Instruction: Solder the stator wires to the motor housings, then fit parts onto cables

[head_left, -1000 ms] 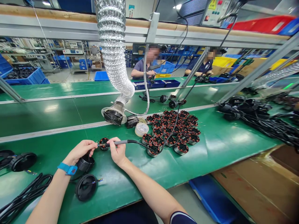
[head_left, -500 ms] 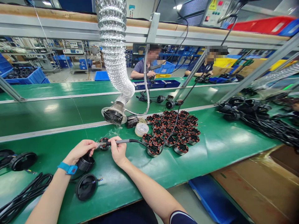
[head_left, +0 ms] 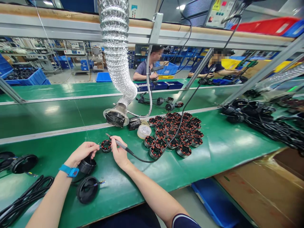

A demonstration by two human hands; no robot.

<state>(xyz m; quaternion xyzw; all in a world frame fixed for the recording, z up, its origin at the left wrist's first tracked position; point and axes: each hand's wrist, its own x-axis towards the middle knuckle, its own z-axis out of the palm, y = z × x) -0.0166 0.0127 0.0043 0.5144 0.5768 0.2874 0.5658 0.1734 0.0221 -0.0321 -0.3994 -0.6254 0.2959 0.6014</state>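
"What is the left hand [head_left: 85, 152] gripping?"

"A thin wire [head_left: 99, 144], pinched beside 1 copper-wound ring [head_left: 106, 149]."

"And the right hand [head_left: 119, 154]?"

"Closed around a soldering iron [head_left: 122, 144], its tip clear of the ring on the far-edge side."

"Where does that ring sit?"

"On the green table [head_left: 114, 186], closer to its far edge than its near edge, left of the clustered rings [head_left: 174, 143]."

"What's towards the near edge?"

"1 round black cover [head_left: 86, 190], with a black housing [head_left: 86, 167] between it and the left hand."
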